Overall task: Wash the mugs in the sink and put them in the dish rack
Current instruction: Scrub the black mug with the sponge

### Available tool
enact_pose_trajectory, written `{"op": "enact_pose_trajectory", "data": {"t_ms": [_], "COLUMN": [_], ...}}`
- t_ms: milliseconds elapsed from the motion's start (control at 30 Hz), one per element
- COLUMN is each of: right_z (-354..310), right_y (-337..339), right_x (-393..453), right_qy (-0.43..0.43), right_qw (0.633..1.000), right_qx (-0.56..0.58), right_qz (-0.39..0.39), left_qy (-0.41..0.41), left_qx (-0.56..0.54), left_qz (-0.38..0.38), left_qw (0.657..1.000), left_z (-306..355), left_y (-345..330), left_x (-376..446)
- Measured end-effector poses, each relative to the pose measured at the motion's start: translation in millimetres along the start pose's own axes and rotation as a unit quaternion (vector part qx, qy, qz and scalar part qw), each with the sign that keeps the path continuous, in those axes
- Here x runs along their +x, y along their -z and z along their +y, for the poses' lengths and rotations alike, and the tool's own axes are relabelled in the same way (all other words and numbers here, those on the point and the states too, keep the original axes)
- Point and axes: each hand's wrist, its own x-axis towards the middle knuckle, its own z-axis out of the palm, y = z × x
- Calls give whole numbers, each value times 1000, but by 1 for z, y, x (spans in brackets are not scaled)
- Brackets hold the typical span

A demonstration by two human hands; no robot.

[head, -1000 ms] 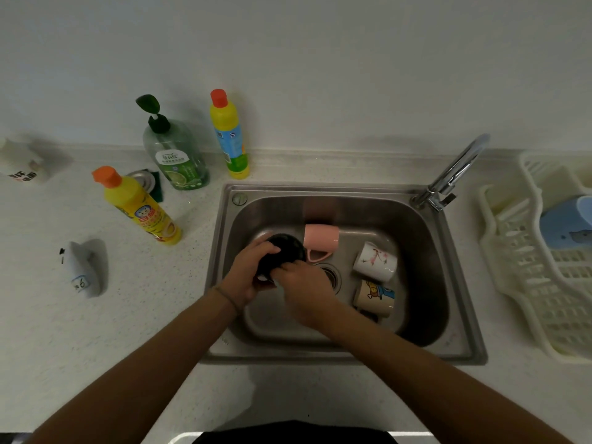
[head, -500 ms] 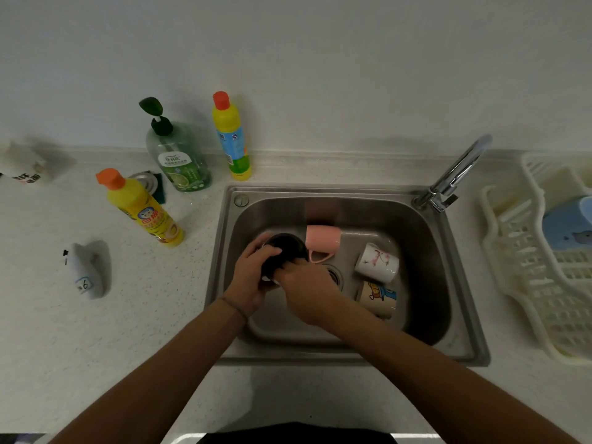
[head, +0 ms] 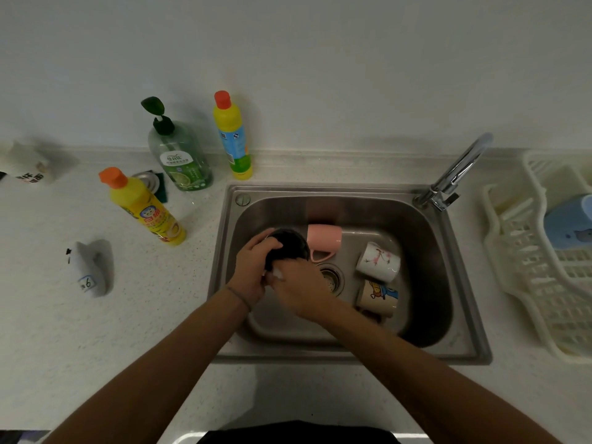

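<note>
One blue mug (head: pixel 568 226) already sits in the dish rack (head: pixel 525 283) at the right of the surface, so the task looks underway but far from finished. A black mug (head: pixel 288 246) is being washed over the sink (head: pixel 442 344). The left hand (head: pixel 251 274) holds it with fingers curled round its side. The right hand (head: pixel 299 291) is bent over the near end of the mug, where a bit of white, perhaps foam or a cloth, shows between the hands; whether its fingers grip the mug or a scrubber I cannot tell.

Three more mugs lie on their sides in the sink basin and seem still to be washed: a pink mug (head: pixel 323 240) just beside the black one, a white mug with a flower print (head: pixel 378 261) to the right of the drain, and a beige cartoon mug (head: pixel 378 298) touching the white one on its near side. Something dark lies partly hidden under the right forearm beside the beige mug; it is too hidden to name.

No water is seen running from the tap (head: pixel 455 174). After the black mug is rinsed and racked, the three in the basin remain.
</note>
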Motion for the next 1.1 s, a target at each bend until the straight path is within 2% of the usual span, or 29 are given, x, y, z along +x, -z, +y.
{"op": "enact_pose_trajectory", "data": {"t_ms": [100,167,233,333,400,500,567,633,733,867,967,1000,1033,1100], "right_z": [22,25,13,4,8,18,17,13,11,1,-9,-7,-3,10], "right_y": [16,23,15,3,5,18,22,22,20,13,2,1,3,11], "right_x": [-11,-13,-7,-4,-10,-16,-15,-15,-16,-13,-9,-9,-10,-13], "right_qy": [93,95,68,-3,23,95,106,101,71,7,-57,-50,-18,57], "right_qw": [987,980,988,998,998,985,982,982,985,989,994,996,999,992], "right_qx": [-104,-144,-117,-1,-30,-142,-157,-153,-118,-73,33,52,27,-115], "right_qz": [-78,-97,-78,-65,-57,-36,6,51,102,130,87,59,41,20], "left_qy": [61,80,74,60,76,115,97,43,3,-12,-36,-35,-29,-22], "left_qx": [55,64,55,44,71,117,144,176,120,-79,-70,-57,-43,-11], "left_qz": [-32,-32,-12,14,3,-65,-84,-71,-55,23,42,40,40,30], "left_qw": [996,994,996,997,995,984,981,981,991,997,996,997,998,999], "left_z": [8,9,8,7,10,15,20,24,13,-11,-12,-10,-7,-4], "left_y": [12,14,6,-4,2,10,7,0,-10,-23,-21,-17,-13,-5], "left_x": [-1,0,-4,-9,-7,-4,-6,-9,-15,-25,-23,-22,-22,-20]}}
